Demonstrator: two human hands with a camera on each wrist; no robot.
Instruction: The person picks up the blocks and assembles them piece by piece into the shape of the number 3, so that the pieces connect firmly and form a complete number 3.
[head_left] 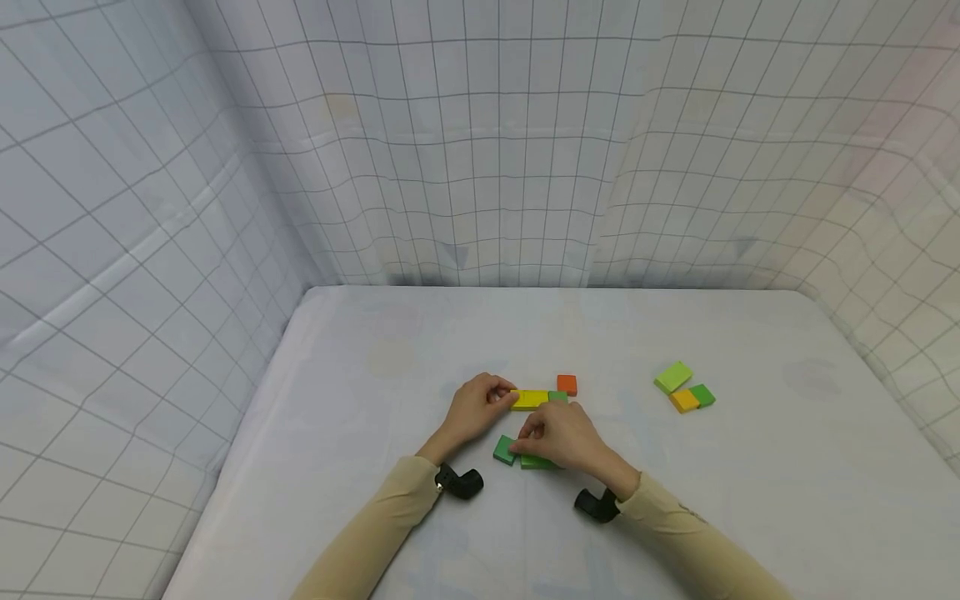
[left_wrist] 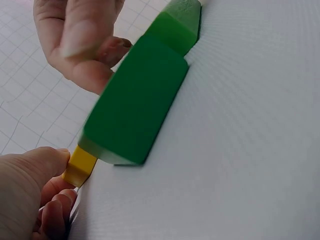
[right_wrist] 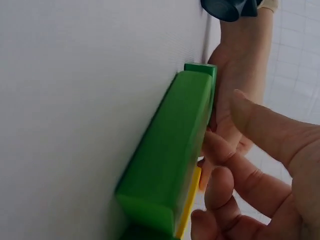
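My left hand (head_left: 475, 407) pinches the left end of a flat yellow block (head_left: 531, 400) between thumb and fingers. A small green block (head_left: 558, 397) adjoins the yellow one's right end. Nearer to me lies a dark green square block (head_left: 506, 450), with a longer bright green block (head_left: 537, 462) just to its right. Over these two my right hand (head_left: 561, 435) hovers, its fingers loosely bent. In the right wrist view the thumb stands apart from the fingers beside the bright green block (right_wrist: 162, 150), nothing held between them. My right hand partly hides the bright green block in the head view.
A small orange-red block (head_left: 567, 384) lies just behind the green one. Off to the right, a lime block (head_left: 673, 377), an orange block (head_left: 684, 401) and a green block (head_left: 702, 395) form a cluster. Gridded white curtains (head_left: 480, 150) surround the white table (head_left: 360, 358).
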